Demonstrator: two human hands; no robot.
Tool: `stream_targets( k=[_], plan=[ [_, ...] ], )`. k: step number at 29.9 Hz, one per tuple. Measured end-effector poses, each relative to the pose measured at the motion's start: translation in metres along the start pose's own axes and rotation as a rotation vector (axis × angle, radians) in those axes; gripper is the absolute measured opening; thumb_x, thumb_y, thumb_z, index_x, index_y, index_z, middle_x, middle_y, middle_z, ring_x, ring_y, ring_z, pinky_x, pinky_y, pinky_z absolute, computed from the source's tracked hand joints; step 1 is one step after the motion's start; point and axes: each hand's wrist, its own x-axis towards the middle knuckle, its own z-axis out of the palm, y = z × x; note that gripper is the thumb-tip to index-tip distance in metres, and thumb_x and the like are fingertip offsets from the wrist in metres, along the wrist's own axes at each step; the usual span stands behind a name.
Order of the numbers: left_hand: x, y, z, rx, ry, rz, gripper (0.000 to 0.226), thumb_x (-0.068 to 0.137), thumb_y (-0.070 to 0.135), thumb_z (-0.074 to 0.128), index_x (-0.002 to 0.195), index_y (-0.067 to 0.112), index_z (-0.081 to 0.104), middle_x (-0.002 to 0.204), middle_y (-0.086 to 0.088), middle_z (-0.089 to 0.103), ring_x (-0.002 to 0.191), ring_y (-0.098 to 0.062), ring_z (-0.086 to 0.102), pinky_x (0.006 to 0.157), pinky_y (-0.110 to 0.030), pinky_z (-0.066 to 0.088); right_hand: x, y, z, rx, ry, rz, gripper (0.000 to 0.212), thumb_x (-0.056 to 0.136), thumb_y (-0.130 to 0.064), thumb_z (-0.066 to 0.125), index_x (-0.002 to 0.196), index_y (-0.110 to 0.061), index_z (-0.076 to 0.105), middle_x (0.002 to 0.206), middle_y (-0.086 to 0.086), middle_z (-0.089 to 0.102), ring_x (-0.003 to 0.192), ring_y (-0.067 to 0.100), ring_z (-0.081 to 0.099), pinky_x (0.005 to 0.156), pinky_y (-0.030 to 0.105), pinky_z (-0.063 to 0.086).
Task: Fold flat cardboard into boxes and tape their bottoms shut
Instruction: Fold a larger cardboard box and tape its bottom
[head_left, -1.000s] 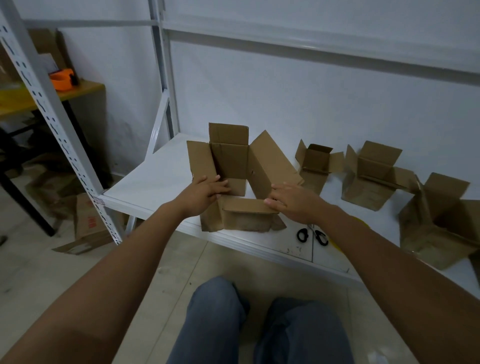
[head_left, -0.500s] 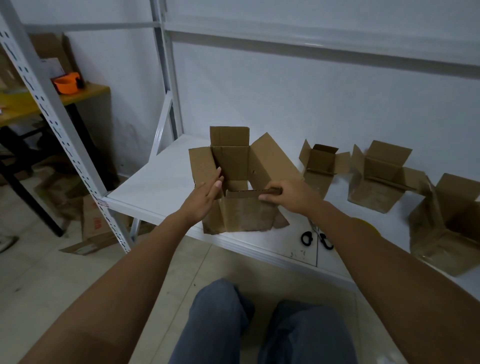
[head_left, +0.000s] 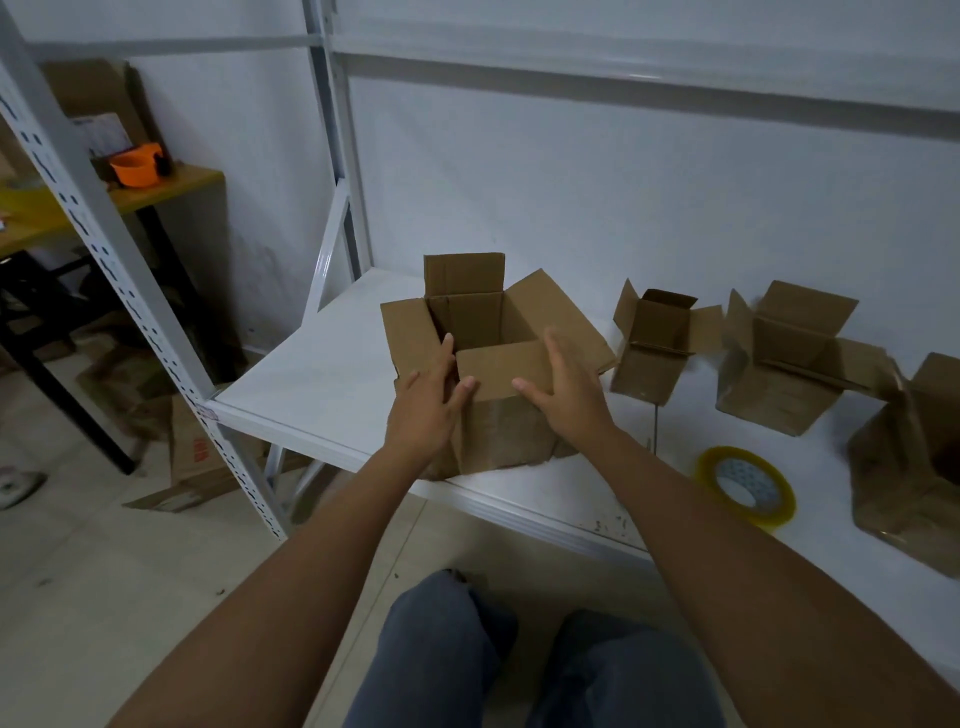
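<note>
A white metal rack is seen with its shelf running from the centre to the right edge. On the shelf, near its front edge, the box being worked is stood upright with its top open; the rear flap is raised, the left and right flaps are splayed outward, and the near flap is held roughly level over the opening. Three further boxes are set along the shelf to the right, all open-topped: a large one cut by the frame edge, a medium one, and a small one just beside the worked box. The left hand is laid against the box's left side, fingers straight and close together, with the fingertips touching the near flap's left edge. The right hand is spread against the box's right side, fingers extended, the thumb resting on the near flap. A roll of clear tape lies flat on the shelf, right of the right forearm and apart from the boxes. An orange tape dispenser is seen on a wooden table at far left.
</note>
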Motion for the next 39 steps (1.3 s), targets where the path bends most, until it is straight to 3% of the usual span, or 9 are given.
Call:
stream_targets(
  k=[4,9,13,20,27,30,32,35,39],
  plan=[
    [-0.004,0.012,0.016,0.184,0.072,0.035,0.054,0.100,0.047,0.031,0.150,0.028,0.023,0.155,0.000,0.031,0.145,-0.020,0.020,0.118,-0.041,0.011,-0.002,0.010,0.009,-0.304,-0.064,-0.108,0.061,0.099,-0.050,0.020,0.151,-0.018,0.018,0.159,-0.001,0.015,0.147,0.014,0.008,0.116,0.030,0.002],
    [-0.003,0.019,0.030,0.428,0.100,-0.034,0.051,0.104,0.041,0.019,0.151,0.021,0.023,0.160,-0.001,0.015,0.148,-0.018,0.008,0.118,-0.040,0.003,-0.010,0.009,0.003,-0.438,-0.111,-0.142,0.062,0.099,-0.051,0.016,0.151,-0.017,0.019,0.158,0.000,0.020,0.146,0.014,0.012,0.117,0.032,0.009],
    [-0.003,0.016,0.024,0.346,0.184,-0.163,0.050,0.104,0.028,0.024,0.151,0.012,0.020,0.160,-0.007,0.014,0.148,-0.022,0.008,0.120,-0.037,0.004,-0.024,0.004,-0.008,-0.528,-0.096,-0.206,0.058,0.101,-0.047,0.018,0.149,-0.014,0.027,0.154,0.003,0.031,0.143,0.018,0.023,0.114,0.032,0.016],
    [-0.007,0.005,-0.010,0.372,-0.057,0.091,0.049,0.105,0.024,0.026,0.152,0.012,0.017,0.160,-0.004,0.012,0.148,-0.019,0.008,0.119,-0.032,0.006,-0.032,-0.007,-0.024,-0.644,0.012,-0.215,0.051,0.100,-0.036,0.019,0.137,-0.017,0.048,0.146,0.007,0.043,0.128,0.024,0.045,0.101,0.036,0.033],
    [-0.010,0.012,-0.014,0.344,-0.127,0.133,0.049,0.105,0.032,0.020,0.151,0.016,0.020,0.160,-0.002,0.014,0.148,-0.017,0.008,0.118,-0.032,0.004,-0.034,-0.007,-0.029,-0.754,-0.018,-0.218,0.044,0.101,-0.035,0.027,0.119,-0.021,0.064,0.120,0.002,0.062,0.109,0.019,0.051,0.088,0.033,0.038],
    [-0.004,0.031,0.005,0.414,-0.092,0.016,0.060,0.100,0.052,0.021,0.151,0.022,0.021,0.160,-0.004,0.012,0.148,-0.020,0.005,0.118,-0.038,0.001,-0.018,-0.004,-0.033,-0.585,-0.050,-0.119,0.040,0.098,-0.036,0.039,0.132,-0.023,0.055,0.145,0.002,0.043,0.129,0.021,0.040,0.104,0.038,0.032],
    [-0.006,0.041,0.019,0.539,-0.079,0.009,0.066,0.097,0.060,0.022,0.152,0.024,0.015,0.161,-0.005,0.005,0.148,-0.022,-0.001,0.119,-0.040,-0.002,-0.001,-0.003,-0.035,-0.475,-0.067,-0.052,0.057,0.093,-0.037,0.052,0.146,-0.023,0.034,0.156,0.003,0.024,0.139,0.025,0.027,0.112,0.043,0.024],
    [-0.004,0.038,0.028,0.502,-0.066,0.004,0.071,0.095,0.062,0.026,0.153,0.023,0.010,0.161,-0.003,0.004,0.148,-0.020,-0.002,0.120,-0.039,-0.002,0.043,-0.004,-0.039,-0.347,-0.018,0.060,0.091,0.087,-0.031,0.064,0.152,-0.019,0.002,0.160,0.004,-0.005,0.147,0.026,0.000,0.117,0.044,0.010],
    [-0.001,0.032,0.026,0.490,-0.045,0.007,0.070,0.096,0.060,0.025,0.153,0.022,0.009,0.161,-0.001,0.005,0.148,-0.019,0.000,0.120,-0.037,-0.002,0.070,-0.007,-0.028,-0.317,-0.012,0.166,0.088,0.092,-0.029,0.057,0.151,-0.014,-0.006,0.160,0.009,-0.003,0.147,0.023,-0.005,0.118,0.043,0.003]
  ],
)
